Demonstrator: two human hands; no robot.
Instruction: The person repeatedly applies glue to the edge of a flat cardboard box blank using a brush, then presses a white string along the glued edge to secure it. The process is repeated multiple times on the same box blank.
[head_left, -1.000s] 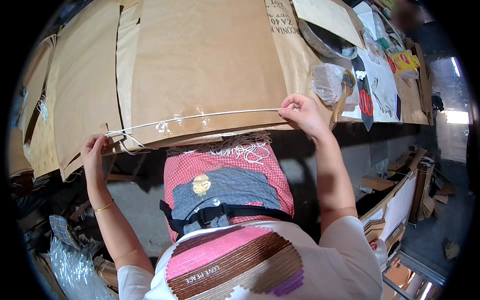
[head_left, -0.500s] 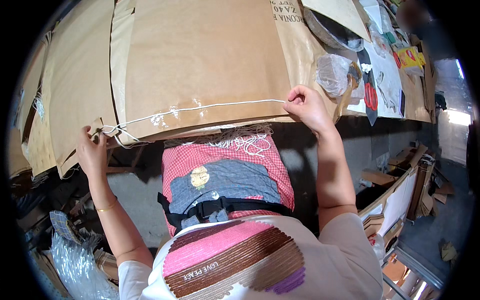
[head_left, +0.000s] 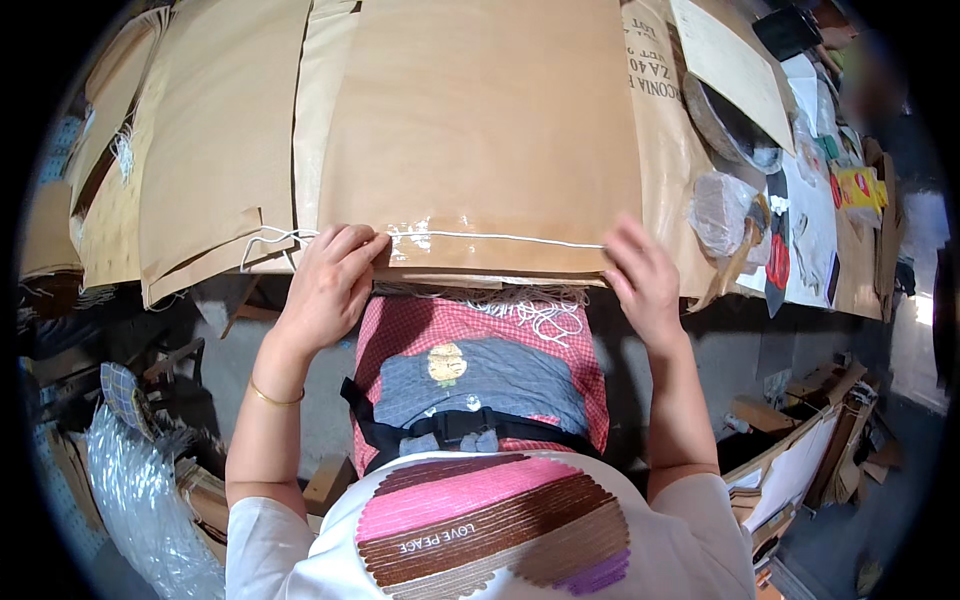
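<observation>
A thin white cord [head_left: 500, 238] runs nearly straight across the brown paper sheet [head_left: 480, 130], close to its front edge, over whitish shiny patches. Its left end loops loosely over the neighbouring sheet. My left hand [head_left: 335, 280] is closed, fingers bent together on the cord near those patches; its fingertips partly cover the cord. At the cord's right end is my right hand [head_left: 650, 290], its fingers blurred and the thumb standing apart from them. Nothing shows between them.
More brown sheets [head_left: 220, 130] lie at left. To the right are a plastic-wrapped block [head_left: 722, 212], red-handled scissors [head_left: 778, 255], a dark basin [head_left: 735, 125] under a board [head_left: 735, 70], and a yellow packet [head_left: 860, 190]. Loose white cords [head_left: 550, 318] hang over my checked apron.
My left hand has moved right along the cord, from its looped left end to the patches. My right thumb and fingers have parted at the cord's right end. The view has shifted left.
</observation>
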